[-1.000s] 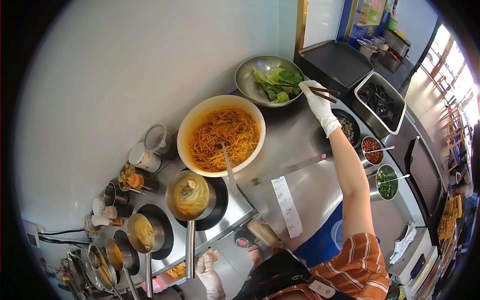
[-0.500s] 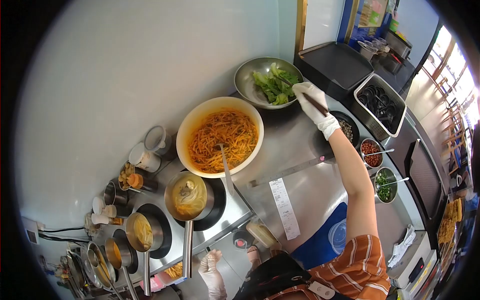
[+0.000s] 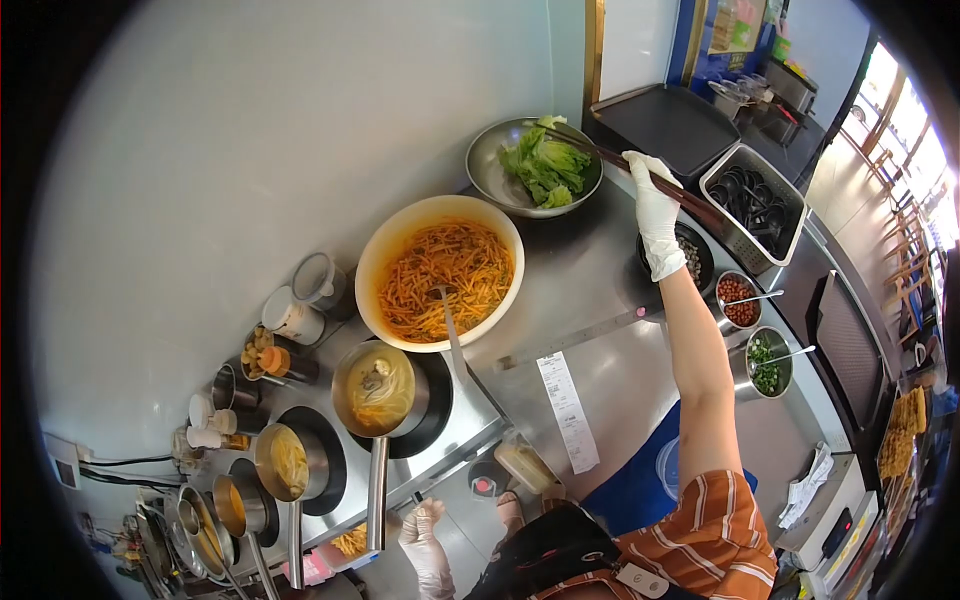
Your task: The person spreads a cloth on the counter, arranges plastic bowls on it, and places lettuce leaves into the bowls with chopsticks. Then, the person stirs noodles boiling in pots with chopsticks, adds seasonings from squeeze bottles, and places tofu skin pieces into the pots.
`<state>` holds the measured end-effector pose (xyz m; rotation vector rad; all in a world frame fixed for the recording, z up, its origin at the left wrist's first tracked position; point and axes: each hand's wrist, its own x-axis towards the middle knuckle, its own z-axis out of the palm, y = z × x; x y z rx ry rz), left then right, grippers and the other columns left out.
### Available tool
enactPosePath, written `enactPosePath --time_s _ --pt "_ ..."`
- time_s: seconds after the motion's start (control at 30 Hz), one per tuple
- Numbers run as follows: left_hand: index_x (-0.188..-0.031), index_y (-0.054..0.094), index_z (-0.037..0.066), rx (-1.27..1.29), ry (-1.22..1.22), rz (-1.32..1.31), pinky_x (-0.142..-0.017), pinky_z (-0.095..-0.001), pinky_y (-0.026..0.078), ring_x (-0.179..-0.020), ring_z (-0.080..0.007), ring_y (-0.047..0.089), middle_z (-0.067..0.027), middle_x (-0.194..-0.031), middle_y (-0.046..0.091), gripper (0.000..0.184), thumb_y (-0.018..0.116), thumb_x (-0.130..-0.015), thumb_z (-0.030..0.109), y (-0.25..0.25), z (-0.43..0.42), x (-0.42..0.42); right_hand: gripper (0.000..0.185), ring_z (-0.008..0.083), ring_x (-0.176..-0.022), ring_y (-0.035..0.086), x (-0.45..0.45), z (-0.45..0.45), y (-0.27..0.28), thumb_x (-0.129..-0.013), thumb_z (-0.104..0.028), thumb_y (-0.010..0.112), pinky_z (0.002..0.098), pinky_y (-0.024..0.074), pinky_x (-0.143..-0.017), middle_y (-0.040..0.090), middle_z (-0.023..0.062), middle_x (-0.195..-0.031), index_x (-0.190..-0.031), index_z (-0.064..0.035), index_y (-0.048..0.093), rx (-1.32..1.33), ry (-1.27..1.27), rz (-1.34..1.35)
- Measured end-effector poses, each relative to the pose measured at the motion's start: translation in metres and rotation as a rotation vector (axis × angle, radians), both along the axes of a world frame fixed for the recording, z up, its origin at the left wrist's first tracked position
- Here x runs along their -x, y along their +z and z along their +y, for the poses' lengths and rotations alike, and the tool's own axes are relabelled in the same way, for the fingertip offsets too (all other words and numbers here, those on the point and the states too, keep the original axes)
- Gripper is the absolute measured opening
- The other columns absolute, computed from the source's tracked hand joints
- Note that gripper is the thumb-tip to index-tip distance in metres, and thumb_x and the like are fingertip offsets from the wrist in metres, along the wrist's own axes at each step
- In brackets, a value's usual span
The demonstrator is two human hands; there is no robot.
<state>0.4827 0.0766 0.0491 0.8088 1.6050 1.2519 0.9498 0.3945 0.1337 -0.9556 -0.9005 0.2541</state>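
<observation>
Has the left hand (image 3: 424,540) low, gloved in white, beside the near edge of the stove (image 3: 475,415), fingers curled and narrow-set; impossible to tell from here about a hold on anything small. On the stove, in a slanting row with other pots, the largest pot (image 3: 418,402), full of noodles (image 3: 380,385) in yellow broth. Flat on the worktop (image 3: 580,270), close to the stove, a paper receipt (image 3: 568,415). Along the right edge, a steel cup of chopped greens (image 3: 767,375) and, farther up, another of reddish nuts (image 3: 738,305). By the left edge, against the stove, a cream bowl (image 3: 365,275) of orange shreds (image 3: 440,285).

Has the gloved right hand (image 3: 650,200) out above the right edge, past a black bowl (image 3: 706,265) partly hidden by the wrist. Grips brown chopsticks (image 3: 695,205) with wrapped fingers, back ends toward a basket (image 3: 735,238) of black spoons (image 3: 755,205). Points the tips at the lettuce (image 3: 545,168), heaped in a wide steel bowl (image 3: 488,165) at the far end of the worktop, near the wall (image 3: 250,150); contact too small to tell.
</observation>
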Motion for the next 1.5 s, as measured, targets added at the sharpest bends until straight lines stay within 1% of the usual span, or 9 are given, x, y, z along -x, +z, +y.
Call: enactPosePath --time_s 0.33,0.5,0.53,0.63,0.73,0.93,1.07,1.2,1.5 --pt "-0.103 0.064 -0.005 -0.001 -0.106 -0.035 -0.083 -0.0311 0.052 -0.086 -0.0184 0.065 -0.0132 -0.094 0.068 0.024 0.053 -0.097 0.016 -0.001 -0.003 0.009 0.012 0.0146 -0.085 0.064 -0.005 -0.094 0.03 -0.088 -0.003 0.06 0.0258 0.051 -0.08 0.068 0.0078 -0.091 -0.095 0.0037 0.068 0.001 -0.028 -0.124" --pt "-0.105 0.062 -0.005 0.006 -0.305 -0.096 -0.084 -0.0309 0.051 -0.088 -0.0185 0.064 -0.0127 -0.097 0.067 0.024 0.052 -0.097 0.015 -0.007 0.003 0.0 0.014 0.0159 -0.088 0.063 0.005 -0.238 0.064 -0.089 -0.003 0.059 0.0263 0.0473 -0.084 0.068 0.0088 -0.096 -0.096 0.0033 0.068 0.121 -0.219 -0.267" --pt "-0.106 0.062 -0.005 0.021 -0.359 -0.128 -0.084 -0.0305 0.051 -0.089 -0.0183 0.064 -0.0124 -0.098 0.067 0.023 0.051 -0.097 0.014 -0.008 0.006 -0.005 0.012 0.0187 -0.09 0.063 0.007 -0.27 0.062 -0.089 -0.001 0.058 0.0291 0.0475 -0.086 0.067 0.0095 -0.096 -0.095 0.004 0.067 0.093 -0.193 -0.139" --pt "-0.108 0.062 -0.004 0.101 -0.532 -0.228 -0.087 -0.0289 0.049 -0.093 -0.0172 0.063 -0.0117 -0.1 0.067 0.022 0.051 -0.097 0.012 -0.011 0.012 -0.017 0.008 0.023 -0.094 0.062 0.023 -0.374 0.073 -0.088 0.003 0.058 0.0342 0.0468 -0.09 0.065 0.0107 -0.092 -0.089 0.0051 0.065 0.077 -0.28 -0.233" --pt "-0.109 0.062 -0.003 0.088 -0.708 -0.202 -0.086 -0.0297 0.049 -0.092 -0.0175 0.063 -0.012 -0.099 0.067 0.023 0.049 -0.098 0.012 -0.012 0.01 -0.029 0.017 0.024 -0.096 0.061 0.056 -0.482 0.085 -0.091 -0.007 0.054 0.0364 0.0446 -0.093 0.064 0.0131 -0.096 -0.093 0.0061 0.065 0.321 -0.541 -0.359" --pt "-0.107 0.063 -0.002 0.087 -0.978 -0.138 -0.085 -0.0297 0.049 -0.091 -0.0172 0.064 -0.0104 -0.098 0.067 0.024 0.048 -0.098 0.014 -0.017 -0.006 -0.035 0.018 0.0258 -0.094 0.061 0.13 -0.616 0.083 -0.091 -0.01 0.055 0.0405 0.0473 -0.091 0.06 0.0107 -0.089 -0.092 0.0062 0.063 0.387 -0.702 -0.291" --pt "-0.106 0.063 -0.002 0.137 -1.046 -0.061 -0.082 -0.0292 0.05 -0.089 -0.0166 0.064 -0.0089 -0.097 0.067 0.024 0.047 -0.098 0.015 -0.017 -0.02 -0.029 0.004 0.0251 -0.087 0.064 0.161 -0.633 0.073 -0.086 0.004 0.059 0.0456 0.0514 -0.089 0.062 0.0108 -0.084 -0.086 0.0055 0.062 0.464 -0.735 -0.379" --pt "-0.106 0.062 -0.003 0.138 -1.046 -0.073 -0.082 -0.0299 0.05 -0.09 -0.0175 0.064 -0.0099 -0.097 0.067 0.026 0.046 -0.099 0.015 -0.023 -0.026 -0.017 0.006 0.0249 -0.083 0.064 0.164 -0.623 0.045 -0.084 0.009 0.06 0.0458 0.0528 -0.088 0.061 0.0111 -0.083 -0.085 0.003 0.061 0.475 -0.552 -0.52" --pt "-0.11 0.06 -0.006 0.123 -0.93 -0.076 -0.084 -0.0319 0.051 -0.092 -0.021 0.064 -0.0148 -0.101 0.066 0.028 0.046 -0.099 0.016 -0.037 -0.025 0.008 0.008 0.0194 -0.084 0.064 0.162 -0.578 -0.011 -0.082 0.003 0.064 0.0277 0.0519 -0.078 0.065 0.0101 -0.086 -0.088 0.0001 0.068 0.781 -0.402 -0.406"
